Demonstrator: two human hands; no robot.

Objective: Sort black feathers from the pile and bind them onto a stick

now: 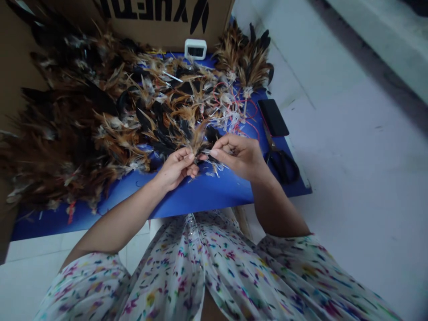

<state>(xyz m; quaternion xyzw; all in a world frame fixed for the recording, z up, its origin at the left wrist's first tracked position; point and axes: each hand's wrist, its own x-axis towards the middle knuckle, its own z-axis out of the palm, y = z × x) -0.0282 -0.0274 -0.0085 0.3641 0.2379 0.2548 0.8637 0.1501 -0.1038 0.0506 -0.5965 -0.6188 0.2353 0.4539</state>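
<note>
Both grips meet over the near middle of the blue counter (207, 196): the left hand (175, 169) has its fingers pressed together around the base of a small feather tuft (197, 138), and the right hand (240, 156) pinches at the same spot from the right side, thumb and forefinger closed on the quill end (what exactly sits between those fingertips is too small to tell). The tuft's long axis runs away from the person, its brown and black tips pointing to the far side, its base lying right between the two hands, so neither hand is noticeably nearer.

Just beyond the hands sprawls a big feather pile (83, 120) covering the left and far part of the counter, with red and white threads (234, 111) tangled in its right edge. Scissors (281, 160) lie just right of the right hand, and a black phone (272, 117) lies beyond them. A small white clock (195, 49) stands at the far edge against a cardboard box (160, 18). Loose feathers crowd the hands on the far side.
</note>
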